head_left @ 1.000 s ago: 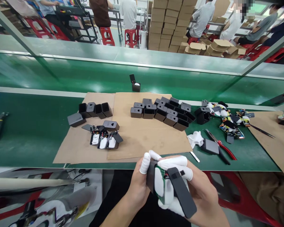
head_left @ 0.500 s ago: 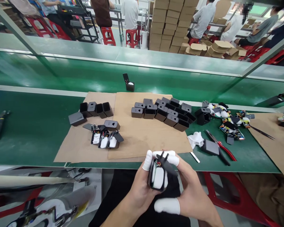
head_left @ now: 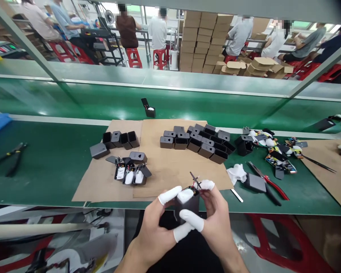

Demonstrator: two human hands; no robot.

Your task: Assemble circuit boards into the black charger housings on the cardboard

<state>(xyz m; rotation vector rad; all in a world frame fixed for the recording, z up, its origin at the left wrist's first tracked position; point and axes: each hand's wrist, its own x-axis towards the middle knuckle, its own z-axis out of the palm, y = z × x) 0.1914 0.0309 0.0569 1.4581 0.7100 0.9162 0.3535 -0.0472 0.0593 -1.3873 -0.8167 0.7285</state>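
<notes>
Two hands on it: left hand (head_left: 155, 231) and right hand (head_left: 217, 223) pinch one black housing (head_left: 187, 206) between cotted fingertips, just off the table (head_left: 45, 163) edge. Something white sits in its mouth, hard to tell from the cots. On the cardboard (head_left: 170, 170): four empty housings (head_left: 121, 139) in a row, three filled housings (head_left: 130, 176), and a heap (head_left: 200, 143) too overlapped to count.

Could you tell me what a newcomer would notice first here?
The left hand and right hand, in white finger cots, grip a small black case at bottom centre. Beyond them a cluster of black cases sits mostly on the cardboard sheet, with red-handled pliers to its right.
</notes>
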